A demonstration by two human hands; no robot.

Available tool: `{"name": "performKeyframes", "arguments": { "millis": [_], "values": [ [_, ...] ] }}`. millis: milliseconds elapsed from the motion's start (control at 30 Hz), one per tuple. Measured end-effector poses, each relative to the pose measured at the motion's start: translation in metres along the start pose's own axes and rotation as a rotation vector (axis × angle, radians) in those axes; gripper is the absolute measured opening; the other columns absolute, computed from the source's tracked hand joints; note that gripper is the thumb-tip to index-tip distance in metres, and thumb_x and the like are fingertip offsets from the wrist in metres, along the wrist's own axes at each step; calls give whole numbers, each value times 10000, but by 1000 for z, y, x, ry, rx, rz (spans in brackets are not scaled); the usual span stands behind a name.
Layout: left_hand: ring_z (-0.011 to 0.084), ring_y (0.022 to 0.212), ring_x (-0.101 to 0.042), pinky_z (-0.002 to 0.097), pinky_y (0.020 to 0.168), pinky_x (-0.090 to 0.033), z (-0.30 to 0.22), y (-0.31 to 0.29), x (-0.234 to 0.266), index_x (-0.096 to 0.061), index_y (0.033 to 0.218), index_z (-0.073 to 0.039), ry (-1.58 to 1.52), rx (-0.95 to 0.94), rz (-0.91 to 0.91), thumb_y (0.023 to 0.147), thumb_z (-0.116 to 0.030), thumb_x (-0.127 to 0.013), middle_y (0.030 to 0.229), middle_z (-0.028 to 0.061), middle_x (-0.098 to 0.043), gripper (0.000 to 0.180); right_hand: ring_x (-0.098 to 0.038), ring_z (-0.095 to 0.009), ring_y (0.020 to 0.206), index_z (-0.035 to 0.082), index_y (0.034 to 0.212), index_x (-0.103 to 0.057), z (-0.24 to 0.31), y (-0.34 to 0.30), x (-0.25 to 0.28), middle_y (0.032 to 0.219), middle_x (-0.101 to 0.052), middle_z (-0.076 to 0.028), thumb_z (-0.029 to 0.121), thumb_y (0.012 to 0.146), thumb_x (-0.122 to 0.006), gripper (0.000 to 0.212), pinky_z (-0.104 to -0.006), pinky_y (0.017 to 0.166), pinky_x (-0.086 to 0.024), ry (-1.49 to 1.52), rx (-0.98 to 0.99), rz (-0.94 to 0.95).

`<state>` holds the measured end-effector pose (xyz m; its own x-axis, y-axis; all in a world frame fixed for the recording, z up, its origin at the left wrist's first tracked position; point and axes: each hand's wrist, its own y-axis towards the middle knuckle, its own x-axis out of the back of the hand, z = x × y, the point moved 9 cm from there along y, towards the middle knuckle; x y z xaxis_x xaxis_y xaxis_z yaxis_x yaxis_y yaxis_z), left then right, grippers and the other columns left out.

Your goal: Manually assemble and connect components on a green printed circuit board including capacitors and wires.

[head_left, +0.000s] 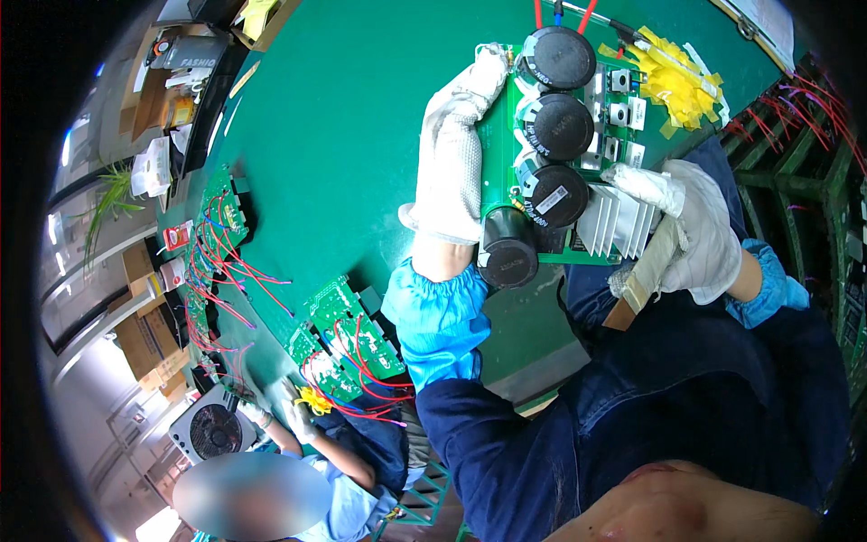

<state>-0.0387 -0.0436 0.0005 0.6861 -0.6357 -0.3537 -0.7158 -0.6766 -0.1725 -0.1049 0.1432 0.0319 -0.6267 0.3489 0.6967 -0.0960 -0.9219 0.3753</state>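
Note:
A green circuit board (498, 172) is in front of me, carrying several large black capacitors (558, 126) in a row and a finned silver heat sink (616, 221). White blocks and metal parts line its right side. My left hand (456, 149), in a white glove, lies along the board's left edge, its fingertips gripping the far left corner. In my right hand (695, 221), also gloved, is a flat wooden strip (648, 271), slanting down to the left. The taped index finger of that hand reaches over the heat sink's top. Its other fingers are curled round the strip.
Yellow tape pieces (677, 81) lie at the table's far right. More wired boards (343, 334) are on the green table (361, 108) to the left, near a co-worker (352, 479) and a fan (217, 426). A rack with red wires (795, 117) stands right.

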Motion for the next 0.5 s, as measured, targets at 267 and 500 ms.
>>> {"name": "performKeyframes", "arguments": {
  "millis": [267, 500],
  "values": [
    [147, 1036, -603, 256, 940, -446, -4, -3, 4, -628, 1179, 23, 61, 18, -38, 937, -207, -562, 1129, 87, -649, 341, -579, -281, 688, 57, 1230, -597, 17, 18, 2, 804, -590, -78, 498, 618, -830, 789, -384, 661, -454, -79, 62, -108],
    [187, 1143, -589, 334, 1035, -430, -15, -5, 0, -574, 1292, -2, 303, -184, -35, 984, -252, -518, 1238, 107, -626, 401, -630, -288, 771, 31, 1184, -605, 3, 21, 10, 970, -655, -124, 407, 681, -818, 663, -367, 712, -491, -37, -34, -99]
  ]
}}
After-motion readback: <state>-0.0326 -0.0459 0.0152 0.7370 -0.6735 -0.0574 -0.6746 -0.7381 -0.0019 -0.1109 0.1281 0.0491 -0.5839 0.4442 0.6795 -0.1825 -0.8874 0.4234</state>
